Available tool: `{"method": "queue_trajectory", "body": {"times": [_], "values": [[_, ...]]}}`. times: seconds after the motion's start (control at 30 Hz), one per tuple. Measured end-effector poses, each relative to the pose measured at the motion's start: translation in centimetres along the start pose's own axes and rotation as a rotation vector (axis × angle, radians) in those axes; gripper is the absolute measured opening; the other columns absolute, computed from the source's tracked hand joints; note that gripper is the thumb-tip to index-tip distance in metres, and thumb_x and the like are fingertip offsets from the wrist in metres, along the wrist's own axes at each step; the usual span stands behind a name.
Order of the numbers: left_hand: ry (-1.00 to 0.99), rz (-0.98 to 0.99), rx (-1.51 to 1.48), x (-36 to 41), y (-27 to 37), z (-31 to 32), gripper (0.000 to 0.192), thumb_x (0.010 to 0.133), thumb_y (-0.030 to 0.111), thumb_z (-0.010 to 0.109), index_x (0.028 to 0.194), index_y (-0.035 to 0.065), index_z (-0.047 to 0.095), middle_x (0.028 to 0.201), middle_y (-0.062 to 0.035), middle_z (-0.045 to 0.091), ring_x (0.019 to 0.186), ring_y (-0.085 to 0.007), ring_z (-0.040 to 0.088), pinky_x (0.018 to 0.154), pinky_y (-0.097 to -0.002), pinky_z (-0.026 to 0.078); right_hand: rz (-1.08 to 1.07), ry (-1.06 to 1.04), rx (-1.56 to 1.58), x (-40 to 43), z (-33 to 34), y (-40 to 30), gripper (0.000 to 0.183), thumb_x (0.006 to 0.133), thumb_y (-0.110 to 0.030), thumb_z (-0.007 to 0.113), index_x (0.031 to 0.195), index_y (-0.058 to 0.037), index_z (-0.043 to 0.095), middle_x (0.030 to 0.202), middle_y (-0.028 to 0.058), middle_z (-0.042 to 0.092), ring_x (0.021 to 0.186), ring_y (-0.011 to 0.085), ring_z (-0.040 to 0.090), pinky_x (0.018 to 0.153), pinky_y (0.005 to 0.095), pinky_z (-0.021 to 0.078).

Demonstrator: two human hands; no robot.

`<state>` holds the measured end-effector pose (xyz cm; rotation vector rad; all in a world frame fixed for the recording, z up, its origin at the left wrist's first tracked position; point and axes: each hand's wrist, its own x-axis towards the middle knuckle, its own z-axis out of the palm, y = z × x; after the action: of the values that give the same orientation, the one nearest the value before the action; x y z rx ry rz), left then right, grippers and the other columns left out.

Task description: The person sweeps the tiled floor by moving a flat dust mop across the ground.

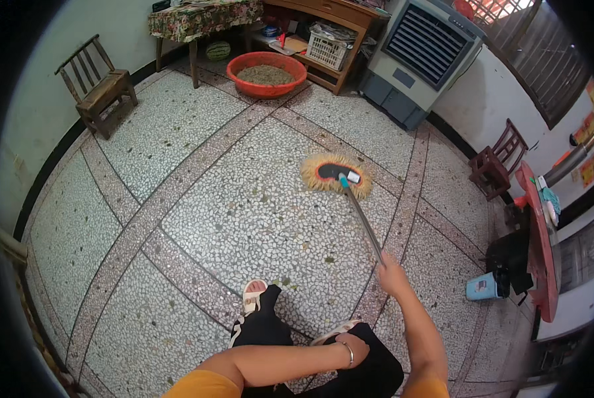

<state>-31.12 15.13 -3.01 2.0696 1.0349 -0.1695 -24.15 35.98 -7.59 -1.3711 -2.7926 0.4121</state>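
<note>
My right hand [392, 274] is wrapped around the grey metal handle of a mop [365, 224]. Its shaggy beige head [313, 171] lies flat on the terrazzo floor [277, 234] ahead of me, with a dark centre edged in orange and a teal joint at the pole. Across my body reaches my left hand [355, 348], a silver bangle at its wrist. That hand lies over my right leg in black trousers [381, 358], fingers curled and mostly hidden, so I cannot tell whether they hold anything. Below, my feet wear light sandals [251, 301].
A red plastic basin [269, 90] of dry brownish material stands by a wooden cabinet [351, 64], near a watermelon [218, 50]. An air cooler [401, 94] is at the back right. Wooden chairs [100, 94] flank the room. A blue bin [482, 287] stands beside a red round table [538, 258].
</note>
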Motion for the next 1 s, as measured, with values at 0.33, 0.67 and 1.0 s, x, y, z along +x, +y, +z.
{"method": "queue_trajectory", "body": {"times": [0.33,0.67,1.0], "values": [[-0.049,-0.027,0.159,-0.6,0.5,3.3,0.04,0.081,0.011,0.05,0.12,0.0061,0.048,0.092,-0.0105,0.064,0.085,-0.0264,0.062,0.051,-0.0416,0.049,0.264,-0.285,-0.006,-22.1,-20.0,-8.2,0.039,0.078,-0.021,0.055,0.117,-0.0134,0.053,0.086,0.0195,0.062,0.083,0.0335,0.06,0.072,0.0365,0.0462],[-0.066,0.135,0.114,2.4,-1.5,4.9,0.03,0.078,0.012,0.054,0.104,-0.0001,0.058,0.096,-0.0168,0.063,0.082,-0.0274,0.063,0.047,-0.0422,0.049,0.183,-0.25,-0.192,-10.3,-14.5,-11.0,0.04,0.08,-0.027,0.052,0.119,-0.0171,0.052,0.087,0.0227,0.06,0.082,0.0387,0.057,0.074,0.0456,0.0449],[0.081,-0.109,-0.018,1.8,-1.4,2.6,0.028,0.086,0.016,0.041,0.102,0.005,0.061,0.103,-0.0118,0.061,0.095,-0.0297,0.059,0.071,-0.04,0.049,0.027,-0.047,-0.027,9.3,0.4,-12.0,0.044,0.084,-0.023,0.046,0.124,-0.0074,0.043,0.095,0.0236,0.059,0.09,0.0386,0.056,0.078,0.0473,0.044]]}}
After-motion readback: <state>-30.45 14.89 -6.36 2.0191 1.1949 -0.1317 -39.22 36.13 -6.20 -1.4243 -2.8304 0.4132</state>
